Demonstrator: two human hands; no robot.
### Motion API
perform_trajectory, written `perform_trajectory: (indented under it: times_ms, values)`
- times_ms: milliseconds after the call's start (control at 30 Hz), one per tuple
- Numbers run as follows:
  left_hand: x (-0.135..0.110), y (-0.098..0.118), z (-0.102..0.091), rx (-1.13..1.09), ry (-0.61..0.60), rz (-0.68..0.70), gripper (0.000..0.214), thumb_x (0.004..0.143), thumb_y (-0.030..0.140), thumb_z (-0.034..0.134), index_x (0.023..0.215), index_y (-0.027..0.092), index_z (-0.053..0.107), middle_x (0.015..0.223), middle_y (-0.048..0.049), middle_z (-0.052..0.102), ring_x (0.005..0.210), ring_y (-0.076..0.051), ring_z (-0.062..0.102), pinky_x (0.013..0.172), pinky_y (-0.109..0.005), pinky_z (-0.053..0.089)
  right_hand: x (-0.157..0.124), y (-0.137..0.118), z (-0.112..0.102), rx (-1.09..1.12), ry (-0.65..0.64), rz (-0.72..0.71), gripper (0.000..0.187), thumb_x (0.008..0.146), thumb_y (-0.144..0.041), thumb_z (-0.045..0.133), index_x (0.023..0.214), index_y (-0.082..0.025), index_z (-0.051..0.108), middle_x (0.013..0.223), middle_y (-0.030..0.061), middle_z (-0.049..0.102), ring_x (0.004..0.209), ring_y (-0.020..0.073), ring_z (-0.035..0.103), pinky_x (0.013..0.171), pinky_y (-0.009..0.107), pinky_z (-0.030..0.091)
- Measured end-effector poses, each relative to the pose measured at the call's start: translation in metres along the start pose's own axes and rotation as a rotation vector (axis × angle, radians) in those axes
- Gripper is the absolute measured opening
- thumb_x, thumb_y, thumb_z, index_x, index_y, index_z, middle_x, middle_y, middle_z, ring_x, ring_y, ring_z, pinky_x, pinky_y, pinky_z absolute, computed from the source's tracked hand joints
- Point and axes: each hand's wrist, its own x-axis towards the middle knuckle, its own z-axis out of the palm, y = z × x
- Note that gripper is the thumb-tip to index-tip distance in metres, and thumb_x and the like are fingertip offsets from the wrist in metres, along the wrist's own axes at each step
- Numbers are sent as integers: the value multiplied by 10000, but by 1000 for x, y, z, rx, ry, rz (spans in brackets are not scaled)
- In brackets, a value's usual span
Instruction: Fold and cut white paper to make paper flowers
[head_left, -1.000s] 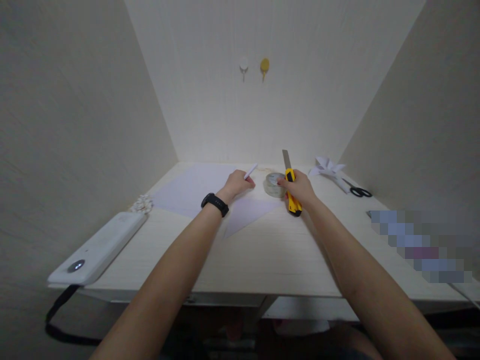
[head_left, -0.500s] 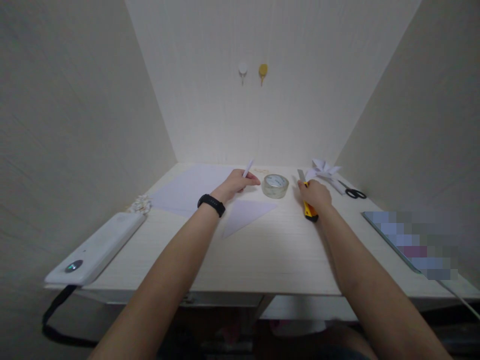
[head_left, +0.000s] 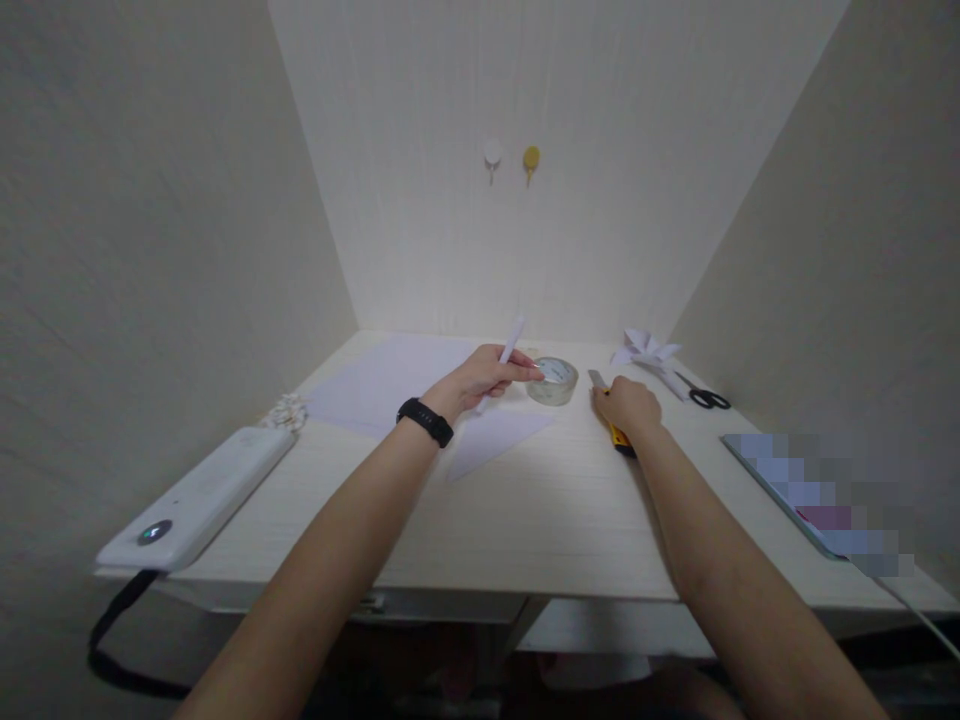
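Note:
My left hand [head_left: 491, 375] is closed around a thin white stick [head_left: 512, 340], which tilts up to the right. Its fingertips are at the near left side of a roll of clear tape [head_left: 553, 388]; I cannot tell if they touch it. Below this hand lies a triangular piece of white paper [head_left: 499, 440], partly covered by it. In my right hand [head_left: 632, 405], to the right of the tape, is a yellow and black utility knife [head_left: 621, 440] with its blade out, pointing away from me. A larger white sheet [head_left: 397, 375] lies behind my left wrist.
A white paper pinwheel [head_left: 645, 350] and black-handled scissors [head_left: 709, 399] lie at the back right. The tablet [head_left: 795, 500] is at the right edge, a white camera-like device [head_left: 202, 495] at the left, beside a white beaded bunch [head_left: 289, 411]. Walls enclose the desk [head_left: 525, 530].
My left hand has moved slightly right, toward the tape, and the stick shows more of its length. The knife in my right hand has shifted slightly toward me, and the view has tilted a little.

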Motion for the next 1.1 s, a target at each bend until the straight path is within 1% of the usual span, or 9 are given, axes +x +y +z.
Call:
perform_trajectory:
  times_ms: [100,233,400,567,667,800,933,1000,1100]
  values:
    - [-15,6,-3,210,12,11,217,694,248,818,850,130,725,687,-11,607,507,-54,400,442,-223,218,-1,0,0,-22,15,-26,505,934,-455,476,1145,-33,658,1116,275,683,1049,362,671,825,397,507]
    - [-32,4,-15,388,130,31,183,706,261,786,826,132,737,729,-32,668,595,-94,518,500,-223,323,-1,1,-3,-31,2,-29,517,935,-462,480,1155,-28,653,1132,281,677,1067,360,665,834,393,503]
    - [-42,-10,-27,438,175,18,155,695,255,774,794,140,743,740,-39,695,649,-120,569,565,-233,384,6,5,-2,-67,-8,-56,503,940,-446,488,1153,-17,640,1147,285,672,1079,344,659,840,373,492]
    - [-44,-18,-30,377,173,-54,207,690,277,778,840,138,745,735,-35,688,569,-98,511,513,-229,345,16,19,3,-73,2,-71,521,935,-482,508,1139,-22,646,1143,277,673,1076,350,653,835,379,483]
    - [-44,-19,-27,350,172,-58,200,675,256,787,829,137,743,724,-35,685,564,-97,508,502,-225,334,13,20,-5,-10,112,-74,492,936,-483,513,1112,-52,671,1138,265,677,1078,348,647,831,385,480]
    - [-43,-21,-20,325,154,6,158,653,217,794,779,139,741,720,-39,697,628,-120,569,568,-235,397,-13,-16,-23,337,309,-203,390,932,-455,507,1011,-139,722,987,156,736,940,281,676,813,376,482]
    - [-43,-22,-15,312,122,68,149,653,208,778,784,143,747,755,-43,721,703,-144,620,688,-268,458,-47,-67,-22,828,30,-620,333,814,-456,660,997,-187,731,916,72,750,813,204,672,755,322,499]
    - [-42,-23,-14,294,95,88,143,659,188,754,796,144,753,786,-45,734,735,-146,634,745,-280,468,-57,-81,-14,928,-55,-674,350,760,-439,713,1000,-184,724,879,66,745,780,195,666,738,323,501]
    - [-42,-23,-16,300,52,97,141,660,191,742,791,143,759,798,-47,739,740,-144,634,764,-283,465,-62,-87,-1,1070,-74,-620,324,728,-435,730,912,-168,717,824,69,733,736,185,654,714,319,494]
